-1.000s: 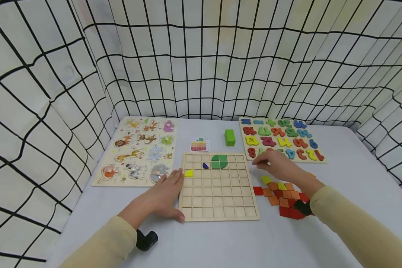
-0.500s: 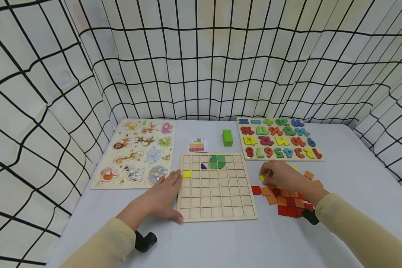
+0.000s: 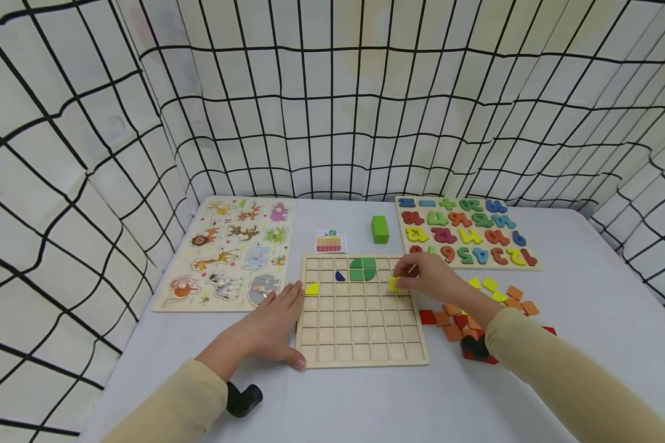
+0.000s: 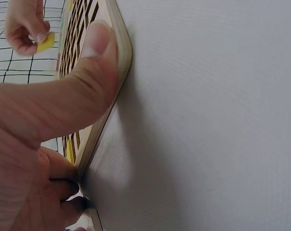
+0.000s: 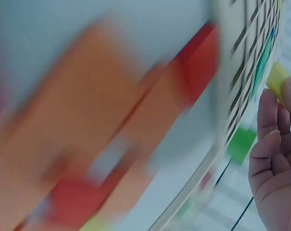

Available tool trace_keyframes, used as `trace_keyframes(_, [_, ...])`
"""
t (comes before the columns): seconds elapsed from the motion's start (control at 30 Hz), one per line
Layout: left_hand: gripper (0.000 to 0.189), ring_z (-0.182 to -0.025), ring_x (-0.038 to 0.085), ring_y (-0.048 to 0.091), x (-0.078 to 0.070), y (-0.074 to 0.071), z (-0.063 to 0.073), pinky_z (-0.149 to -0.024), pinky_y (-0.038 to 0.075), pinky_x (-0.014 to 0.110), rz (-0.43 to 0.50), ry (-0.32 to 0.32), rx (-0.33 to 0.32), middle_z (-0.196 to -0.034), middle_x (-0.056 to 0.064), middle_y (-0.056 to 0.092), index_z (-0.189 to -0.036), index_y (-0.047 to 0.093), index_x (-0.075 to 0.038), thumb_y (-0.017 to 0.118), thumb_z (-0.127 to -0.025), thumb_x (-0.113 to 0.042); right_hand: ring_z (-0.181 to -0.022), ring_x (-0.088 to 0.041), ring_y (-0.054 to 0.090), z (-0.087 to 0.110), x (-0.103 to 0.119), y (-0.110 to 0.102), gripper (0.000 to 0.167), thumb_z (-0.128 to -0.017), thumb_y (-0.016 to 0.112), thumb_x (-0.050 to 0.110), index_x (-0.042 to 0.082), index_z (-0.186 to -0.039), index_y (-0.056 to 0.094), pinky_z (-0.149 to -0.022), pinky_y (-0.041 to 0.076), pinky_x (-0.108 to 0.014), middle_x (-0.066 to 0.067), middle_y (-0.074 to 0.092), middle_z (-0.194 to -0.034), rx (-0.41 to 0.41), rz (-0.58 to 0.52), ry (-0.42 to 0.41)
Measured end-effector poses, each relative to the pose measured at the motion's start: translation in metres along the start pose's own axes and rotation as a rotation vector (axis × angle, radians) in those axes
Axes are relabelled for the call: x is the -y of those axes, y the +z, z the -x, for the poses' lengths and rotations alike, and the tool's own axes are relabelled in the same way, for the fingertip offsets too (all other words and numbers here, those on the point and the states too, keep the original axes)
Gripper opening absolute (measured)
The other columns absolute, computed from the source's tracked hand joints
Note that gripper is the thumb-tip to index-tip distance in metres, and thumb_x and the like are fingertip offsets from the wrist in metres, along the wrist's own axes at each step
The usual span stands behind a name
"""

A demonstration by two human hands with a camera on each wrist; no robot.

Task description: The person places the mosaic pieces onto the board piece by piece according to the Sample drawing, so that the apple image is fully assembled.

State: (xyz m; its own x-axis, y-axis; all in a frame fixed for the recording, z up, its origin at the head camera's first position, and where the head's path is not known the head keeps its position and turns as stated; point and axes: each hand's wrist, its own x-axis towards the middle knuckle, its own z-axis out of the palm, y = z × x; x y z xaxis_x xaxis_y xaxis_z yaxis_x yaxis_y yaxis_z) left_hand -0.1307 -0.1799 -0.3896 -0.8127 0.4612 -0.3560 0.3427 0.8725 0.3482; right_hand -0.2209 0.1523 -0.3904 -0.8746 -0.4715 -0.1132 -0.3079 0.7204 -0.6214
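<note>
Grid board point(image 3: 361, 317), just six tiles point(image 3: 357, 274) down and most cells point(image 3: 345, 353) bare, lies below the right hand point(image 3: 431, 276) pinching another yellow tile point(image 3: 393, 284) over its right side, left hand point(image 3: 271, 323) spread at its left edge, orange tiles point(image 3: 452, 333) loose alongside.

Yellow tile point(image 5: 276, 79), pale gridded board point(image 3: 360, 333)
</note>
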Motion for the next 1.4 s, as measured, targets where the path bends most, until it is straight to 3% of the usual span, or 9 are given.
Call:
trace_keyframes(0.2, [0.125, -0.159, 0.041, 0.011, -0.002, 0.001, -0.002, -0.129, 0.012, 0.060, 0.000, 0.011, -0.004, -0.170, 0.025, 0.010, -0.159, 0.019, 0.010, 0.089, -0.074, -0.049, -0.080, -0.014, 0.060, -0.034, 0.044, 0.033, 0.006, -0.095, 0.074, 0.014, 0.010, -0.100, 0.075, -0.075, 0.055, -0.023, -0.002, 0.071, -0.094, 0.063, -0.036, -0.028])
trace_keyframes(0.43, [0.125, -0.159, 0.040, 0.011, -0.003, 0.002, -0.003, -0.129, 0.012, 0.060, -0.005, 0.010, -0.003, -0.171, 0.024, 0.010, -0.159, 0.019, 0.009, 0.088, -0.074, -0.050, -0.081, -0.013, 0.059, -0.054, 0.075, 0.056, 0.004, -0.094, 0.074, 0.011, 0.009, -0.097, 0.076, -0.077, 0.055, -0.024, 0.000, 0.072, -0.091, 0.034, 0.001, -0.030])
trace_keyframes(0.67, [0.126, -0.160, 0.039, 0.011, -0.003, 0.001, -0.003, -0.129, 0.013, 0.060, -0.023, 0.009, -0.005, -0.171, 0.024, 0.010, -0.159, 0.019, 0.009, 0.089, -0.074, -0.052, -0.082, -0.014, 0.058, -0.060, 0.083, 0.066, 0.004, -0.095, 0.074, 0.012, 0.009, -0.096, 0.076, -0.079, 0.055, -0.027, -0.001, 0.072, -0.090, 0.024, 0.034, -0.014])
trace_keyframes(1.0, [0.126, -0.160, 0.039, 0.010, -0.002, 0.000, -0.002, -0.129, 0.013, 0.060, -0.023, 0.012, -0.010, -0.171, 0.024, 0.010, -0.159, 0.019, 0.009, 0.089, -0.074, -0.051, -0.078, -0.011, 0.058, -0.066, 0.088, 0.073, 0.004, -0.095, 0.073, 0.011, 0.009, -0.092, 0.077, -0.072, 0.053, -0.025, -0.001, 0.072, -0.086, 0.042, 0.137, -0.076])
trace_keyframes(1.4, [0.126, -0.159, 0.040, 0.011, 0.001, 0.002, 0.000, -0.128, 0.014, 0.060, -0.019, 0.001, -0.014, -0.170, 0.025, 0.011, -0.159, 0.019, 0.010, 0.089, -0.073, -0.050, -0.078, -0.010, 0.062, -0.068, 0.093, 0.079, 0.004, -0.092, 0.077, 0.013, 0.009, -0.092, 0.078, -0.075, 0.056, -0.027, -0.001, 0.075, -0.089, 0.043, 0.206, -0.116])
